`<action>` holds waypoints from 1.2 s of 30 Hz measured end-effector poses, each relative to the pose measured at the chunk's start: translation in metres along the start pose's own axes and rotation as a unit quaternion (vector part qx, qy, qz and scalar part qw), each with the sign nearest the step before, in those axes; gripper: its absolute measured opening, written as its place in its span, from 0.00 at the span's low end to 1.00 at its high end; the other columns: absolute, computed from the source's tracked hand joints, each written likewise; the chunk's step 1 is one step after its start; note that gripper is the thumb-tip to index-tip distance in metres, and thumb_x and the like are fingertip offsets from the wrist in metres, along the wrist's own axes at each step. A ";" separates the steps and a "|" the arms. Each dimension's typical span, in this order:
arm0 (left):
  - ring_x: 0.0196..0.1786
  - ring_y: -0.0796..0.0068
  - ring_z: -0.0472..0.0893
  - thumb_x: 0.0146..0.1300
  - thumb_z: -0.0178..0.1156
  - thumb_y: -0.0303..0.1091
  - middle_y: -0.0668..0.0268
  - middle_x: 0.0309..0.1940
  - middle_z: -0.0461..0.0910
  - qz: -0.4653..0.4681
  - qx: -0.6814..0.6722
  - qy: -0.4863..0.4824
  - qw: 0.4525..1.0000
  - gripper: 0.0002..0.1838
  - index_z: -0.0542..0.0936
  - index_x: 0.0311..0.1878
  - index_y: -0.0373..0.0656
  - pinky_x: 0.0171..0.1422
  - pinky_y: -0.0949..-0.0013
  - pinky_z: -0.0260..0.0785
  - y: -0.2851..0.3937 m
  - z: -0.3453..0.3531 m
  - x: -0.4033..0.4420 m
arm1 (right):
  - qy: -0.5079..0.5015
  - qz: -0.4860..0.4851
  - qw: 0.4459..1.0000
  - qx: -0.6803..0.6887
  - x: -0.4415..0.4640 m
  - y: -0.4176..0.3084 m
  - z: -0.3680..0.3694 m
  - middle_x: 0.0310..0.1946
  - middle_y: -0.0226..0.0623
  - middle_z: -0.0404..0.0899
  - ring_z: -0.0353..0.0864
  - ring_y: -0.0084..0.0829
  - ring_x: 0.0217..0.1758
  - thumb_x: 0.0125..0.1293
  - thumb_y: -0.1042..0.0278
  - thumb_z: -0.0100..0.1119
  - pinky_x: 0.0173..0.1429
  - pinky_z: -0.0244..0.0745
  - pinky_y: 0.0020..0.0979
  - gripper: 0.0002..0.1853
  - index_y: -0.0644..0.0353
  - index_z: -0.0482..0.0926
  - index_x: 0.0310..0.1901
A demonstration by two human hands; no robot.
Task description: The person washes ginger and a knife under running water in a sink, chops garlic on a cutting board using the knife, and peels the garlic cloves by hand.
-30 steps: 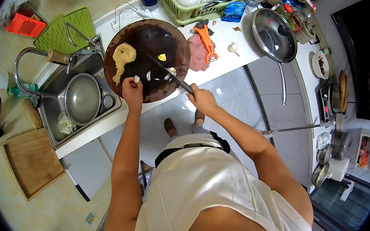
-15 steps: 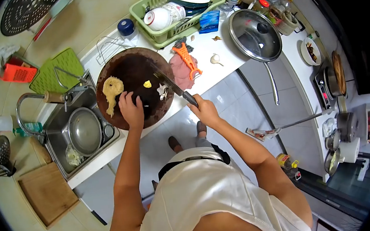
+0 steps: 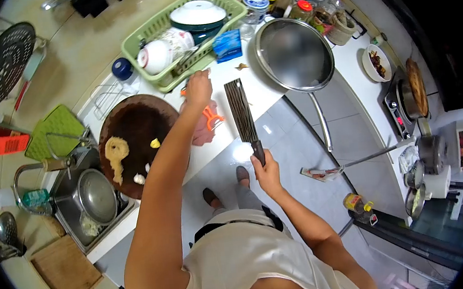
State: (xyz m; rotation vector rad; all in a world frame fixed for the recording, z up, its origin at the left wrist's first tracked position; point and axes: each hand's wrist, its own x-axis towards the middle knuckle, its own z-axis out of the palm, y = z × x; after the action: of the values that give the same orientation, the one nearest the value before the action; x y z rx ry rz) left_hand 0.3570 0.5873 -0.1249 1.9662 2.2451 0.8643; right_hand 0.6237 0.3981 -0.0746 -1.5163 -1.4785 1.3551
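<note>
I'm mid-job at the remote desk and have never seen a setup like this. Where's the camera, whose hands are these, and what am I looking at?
There's no machine here, just a person's bare hands, seen from a camera on their head looking forward and down. The right hand holds a wide knife by its handle, blade pointing away from the body. The left hand is over the counter near an orange peeler; whether it grips anything is unclear. A round board carries a pale clump, a yellow piece and white bits. A green basket of dishes stands behind.
</note>
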 end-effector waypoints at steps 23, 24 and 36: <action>0.38 0.72 0.76 0.60 0.58 0.18 0.62 0.39 0.76 -0.211 -0.279 0.092 0.932 0.11 0.80 0.45 0.38 0.43 0.72 0.69 -0.006 -0.106 -0.162 | -0.084 -0.066 0.991 -0.078 0.019 0.023 -0.020 0.15 0.32 0.68 0.67 0.23 0.17 0.67 0.66 0.59 0.23 0.63 0.28 0.10 0.63 0.74 0.43; 0.38 0.67 0.79 0.60 0.58 0.20 0.61 0.36 0.79 -0.223 -0.240 0.114 0.938 0.10 0.82 0.44 0.38 0.42 0.69 0.71 -0.017 -0.123 -0.183 | -0.103 -0.083 0.987 -0.092 0.017 0.019 -0.011 0.16 0.33 0.69 0.68 0.24 0.17 0.67 0.65 0.60 0.23 0.64 0.29 0.11 0.63 0.74 0.43; 0.32 0.61 0.79 0.57 0.61 0.20 0.58 0.32 0.76 -0.260 -0.190 0.138 0.937 0.04 0.77 0.35 0.36 0.38 0.65 0.72 -0.067 -0.123 -0.288 | -0.271 -0.241 0.880 -0.308 -0.023 -0.023 0.083 0.18 0.49 0.77 0.78 0.54 0.22 0.64 0.61 0.58 0.28 0.71 0.49 0.13 0.62 0.72 0.42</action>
State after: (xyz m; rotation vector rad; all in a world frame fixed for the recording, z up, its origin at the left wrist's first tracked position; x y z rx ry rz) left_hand 0.3073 0.2717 -0.1435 1.0672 2.3255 1.4134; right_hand 0.5425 0.3622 -0.0713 -0.9847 -2.6281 1.0837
